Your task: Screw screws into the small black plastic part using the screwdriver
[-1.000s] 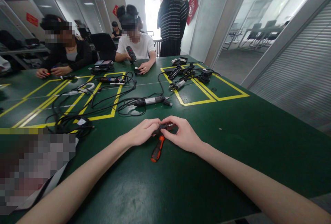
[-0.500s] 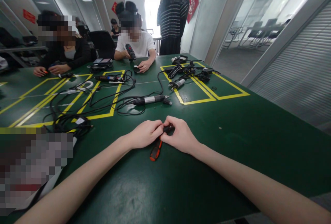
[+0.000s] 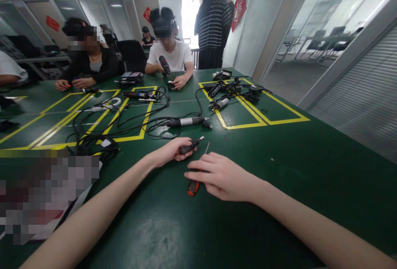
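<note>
My left hand [image 3: 174, 152] is closed around a black tapered tool piece with a bare metal tip [image 3: 190, 146], which points up and to the right; its exact kind does not show. Just to the right, my right hand [image 3: 221, 177] hovers over or rests on a screwdriver [image 3: 192, 188], fingers apart and not wrapped round it. The screwdriver has an orange and black handle and lies on the green table [image 3: 279, 190]. Its thin metal shaft emerges beyond my right fingers, and its middle is hidden beneath them.
Ahead lies a grey and black corded rotary tool [image 3: 186, 122], with black cables [image 3: 104, 147] at left. More tools and chargers [image 3: 228, 89] sit within yellow tape at right. A co-worker in white [image 3: 170, 56] holds a power driver [image 3: 164, 65] across the table.
My hands, earlier together at the black piece, have separated. The left keeps the piece, now showing its metal tip; the right has come down over the screwdriver with its fingers spread.
</note>
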Action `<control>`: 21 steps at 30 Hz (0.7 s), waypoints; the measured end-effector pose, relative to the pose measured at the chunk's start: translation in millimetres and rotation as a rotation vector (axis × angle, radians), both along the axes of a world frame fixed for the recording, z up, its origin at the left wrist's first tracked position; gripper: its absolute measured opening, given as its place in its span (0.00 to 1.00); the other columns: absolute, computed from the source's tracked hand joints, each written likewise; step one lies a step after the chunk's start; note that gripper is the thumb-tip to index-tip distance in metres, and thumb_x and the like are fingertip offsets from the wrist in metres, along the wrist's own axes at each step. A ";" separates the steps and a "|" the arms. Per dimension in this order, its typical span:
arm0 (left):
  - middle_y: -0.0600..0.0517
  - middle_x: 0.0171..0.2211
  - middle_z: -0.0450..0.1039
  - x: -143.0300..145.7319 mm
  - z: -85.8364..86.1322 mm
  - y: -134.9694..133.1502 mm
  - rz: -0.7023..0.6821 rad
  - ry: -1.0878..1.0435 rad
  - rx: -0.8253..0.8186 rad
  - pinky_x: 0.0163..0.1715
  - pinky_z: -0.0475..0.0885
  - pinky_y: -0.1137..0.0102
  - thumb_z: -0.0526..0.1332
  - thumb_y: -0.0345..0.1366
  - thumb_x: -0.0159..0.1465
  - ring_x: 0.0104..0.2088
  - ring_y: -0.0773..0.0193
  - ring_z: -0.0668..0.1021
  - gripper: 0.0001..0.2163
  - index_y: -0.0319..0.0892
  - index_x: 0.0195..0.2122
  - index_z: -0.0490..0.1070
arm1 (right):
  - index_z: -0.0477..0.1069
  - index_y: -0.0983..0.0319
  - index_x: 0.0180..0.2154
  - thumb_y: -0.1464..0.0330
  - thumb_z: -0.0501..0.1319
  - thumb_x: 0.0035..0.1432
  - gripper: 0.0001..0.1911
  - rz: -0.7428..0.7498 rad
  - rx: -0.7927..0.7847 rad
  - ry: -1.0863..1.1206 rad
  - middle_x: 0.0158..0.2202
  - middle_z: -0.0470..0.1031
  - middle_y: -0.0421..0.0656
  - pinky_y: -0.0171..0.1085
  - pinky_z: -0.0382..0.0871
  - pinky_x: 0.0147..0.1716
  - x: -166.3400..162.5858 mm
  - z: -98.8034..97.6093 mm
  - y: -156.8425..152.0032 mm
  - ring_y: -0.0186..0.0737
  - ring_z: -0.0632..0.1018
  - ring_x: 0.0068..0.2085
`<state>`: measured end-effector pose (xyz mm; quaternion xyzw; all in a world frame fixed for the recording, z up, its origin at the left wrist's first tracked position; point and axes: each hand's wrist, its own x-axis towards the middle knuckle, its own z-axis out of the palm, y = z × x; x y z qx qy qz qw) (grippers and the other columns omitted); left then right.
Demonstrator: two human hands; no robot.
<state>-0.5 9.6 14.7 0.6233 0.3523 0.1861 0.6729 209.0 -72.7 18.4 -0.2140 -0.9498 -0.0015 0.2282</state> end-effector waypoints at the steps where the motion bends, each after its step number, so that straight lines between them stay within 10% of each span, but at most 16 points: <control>1: 0.58 0.24 0.60 -0.5 -0.7 0.8 0.002 -0.013 -0.002 0.19 0.48 0.75 0.55 0.46 0.62 0.19 0.72 0.55 0.14 0.39 0.37 0.66 | 0.74 0.62 0.55 0.75 0.59 0.63 0.19 0.037 0.006 -0.110 0.49 0.81 0.49 0.46 0.72 0.42 -3.8 0.4 -2.4 0.47 0.77 0.44; 7: 0.57 0.22 0.59 -0.4 -1.1 0.0 -0.036 -0.010 0.014 0.18 0.48 0.76 0.53 0.48 0.63 0.19 0.72 0.56 0.17 0.37 0.36 0.69 | 0.75 0.63 0.51 0.70 0.61 0.68 0.11 0.016 0.086 0.024 0.37 0.82 0.47 0.41 0.72 0.33 0.5 7.9 -6.3 0.43 0.79 0.36; 15: 0.56 0.20 0.62 0.8 5.1 -3.9 -0.101 0.088 0.103 0.18 0.48 0.76 0.54 0.45 0.59 0.19 0.71 0.59 0.16 0.37 0.32 0.72 | 0.71 0.53 0.50 0.63 0.63 0.63 0.13 -0.433 -0.399 1.441 0.34 0.77 0.41 0.36 0.76 0.25 48.9 29.7 16.0 0.41 0.82 0.35; 21: 0.57 0.19 0.59 1.6 5.5 -4.6 -0.108 0.068 0.096 0.18 0.48 0.75 0.55 0.45 0.58 0.19 0.71 0.58 0.15 0.37 0.30 0.72 | 0.64 0.53 0.48 0.64 0.64 0.62 0.14 -0.468 -0.541 1.499 0.36 0.79 0.38 0.37 0.81 0.28 38.2 8.8 26.2 0.36 0.82 0.29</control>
